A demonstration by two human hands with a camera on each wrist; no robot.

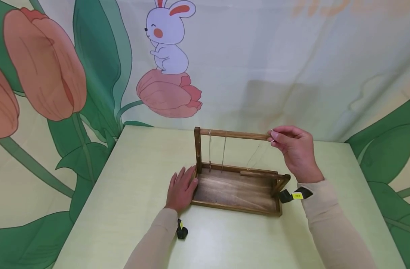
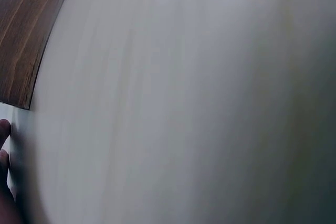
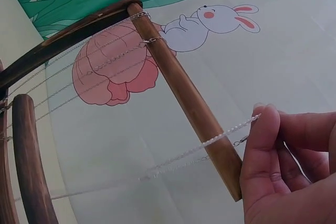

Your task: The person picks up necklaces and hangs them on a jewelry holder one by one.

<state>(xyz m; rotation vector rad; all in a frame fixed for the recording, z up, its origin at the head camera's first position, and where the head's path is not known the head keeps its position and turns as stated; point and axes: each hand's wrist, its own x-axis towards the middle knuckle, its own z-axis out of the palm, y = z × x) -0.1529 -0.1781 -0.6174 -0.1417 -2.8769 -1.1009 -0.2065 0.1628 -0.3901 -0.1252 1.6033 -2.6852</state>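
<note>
A dark wooden jewelry stand [image 1: 235, 188] has a tray base, an upright at its left end and a crossbar [image 1: 238, 134]. Thin necklaces [image 1: 210, 151] hang over the bar near the upright. At the bar's free right end, my right hand [image 1: 297, 151] pinches a fine silvery-white necklace [image 3: 215, 139] between thumb and finger; the necklace loops over the bar, its strands dropping toward the tray. My left hand [image 1: 182, 188] rests against the tray's left end, fingers extended. In the left wrist view, only a corner of the wood [image 2: 26, 40] and dark fingertips show.
A second, shorter wooden post with an arm [image 1: 282, 179] rises at the tray's right end. The stand sits on a pale table [image 1: 130, 179]. Behind it hangs a backdrop with a printed rabbit [image 1: 171, 56] and tulips. Each wrist wears a small black camera.
</note>
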